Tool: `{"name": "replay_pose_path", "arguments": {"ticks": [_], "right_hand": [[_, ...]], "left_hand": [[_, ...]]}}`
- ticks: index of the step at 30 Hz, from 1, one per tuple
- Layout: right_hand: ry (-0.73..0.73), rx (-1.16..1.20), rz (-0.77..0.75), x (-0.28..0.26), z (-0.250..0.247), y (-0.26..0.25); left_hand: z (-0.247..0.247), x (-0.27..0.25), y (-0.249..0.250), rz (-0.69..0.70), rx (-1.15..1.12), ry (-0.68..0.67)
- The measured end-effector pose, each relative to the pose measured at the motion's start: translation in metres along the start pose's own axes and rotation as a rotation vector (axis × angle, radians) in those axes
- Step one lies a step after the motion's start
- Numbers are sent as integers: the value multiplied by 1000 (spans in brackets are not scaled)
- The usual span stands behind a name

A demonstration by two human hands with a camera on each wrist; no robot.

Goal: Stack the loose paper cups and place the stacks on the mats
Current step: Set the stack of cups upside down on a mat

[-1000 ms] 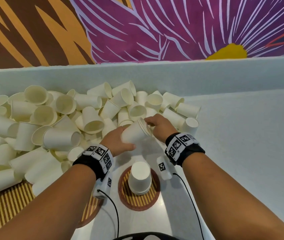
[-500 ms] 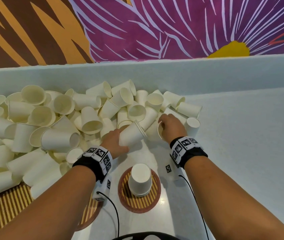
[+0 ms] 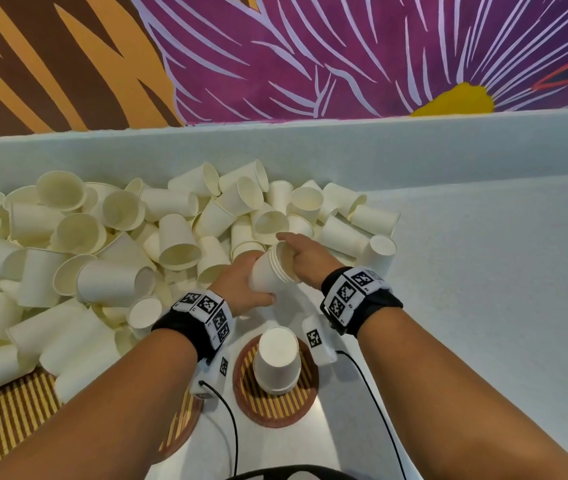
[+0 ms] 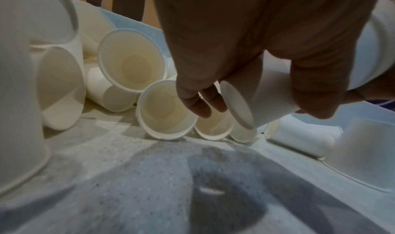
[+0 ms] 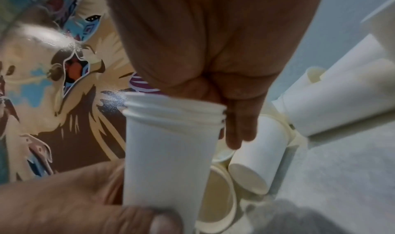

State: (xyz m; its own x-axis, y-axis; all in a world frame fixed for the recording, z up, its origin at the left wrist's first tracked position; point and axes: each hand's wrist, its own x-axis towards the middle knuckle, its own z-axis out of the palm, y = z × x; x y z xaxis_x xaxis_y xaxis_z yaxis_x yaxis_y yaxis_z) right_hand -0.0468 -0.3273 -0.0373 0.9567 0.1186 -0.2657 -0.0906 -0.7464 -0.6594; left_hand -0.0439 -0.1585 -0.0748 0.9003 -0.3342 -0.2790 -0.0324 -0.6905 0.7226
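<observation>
My left hand grips a short stack of nested white paper cups, lying tilted with its mouth to the right. In the right wrist view the stack shows several rims. My right hand lies over that mouth, its fingers straight along the rims and pressing. Its thumb is hidden. The left wrist view shows the stack's base between my left fingers. A big pile of loose cups fills the left and back. An upside-down cup stack stands on a small round mat.
A larger round striped mat lies at the lower left, partly covered by fallen cups. A low pale ledge runs along the back under a painted wall. The table surface stretches to the right. Cables hang from both wrist cameras.
Half a second ago my right hand was at the pile's right edge on a cup. It has since come back to the mouth of the stack, which my left hand kept holding.
</observation>
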Motion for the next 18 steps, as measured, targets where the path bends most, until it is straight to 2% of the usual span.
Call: {"name": "replay_pose_path", "arguments": {"ticks": [2, 4, 6, 8, 12, 15, 18], "right_hand": [[87, -70, 23, 4, -8, 6], [242, -232, 79, 8, -19, 20], [396, -469, 168, 8, -29, 39], [469, -530, 288, 5, -35, 58], [433, -508, 453, 0, -32, 81], [430, -527, 435, 1, -26, 79], [348, -403, 368, 6, -24, 67]], "left_hand": [[-2, 0, 0, -23, -12, 27], [-5, -1, 0, -38, -14, 52], [-7, -2, 0, -37, -28, 66], [-8, -4, 2, -29, -32, 68], [-8, -2, 1, -41, 3, 84], [-6, 0, 0, -43, 32, 99], [-6, -1, 1, -48, 43, 104]]}}
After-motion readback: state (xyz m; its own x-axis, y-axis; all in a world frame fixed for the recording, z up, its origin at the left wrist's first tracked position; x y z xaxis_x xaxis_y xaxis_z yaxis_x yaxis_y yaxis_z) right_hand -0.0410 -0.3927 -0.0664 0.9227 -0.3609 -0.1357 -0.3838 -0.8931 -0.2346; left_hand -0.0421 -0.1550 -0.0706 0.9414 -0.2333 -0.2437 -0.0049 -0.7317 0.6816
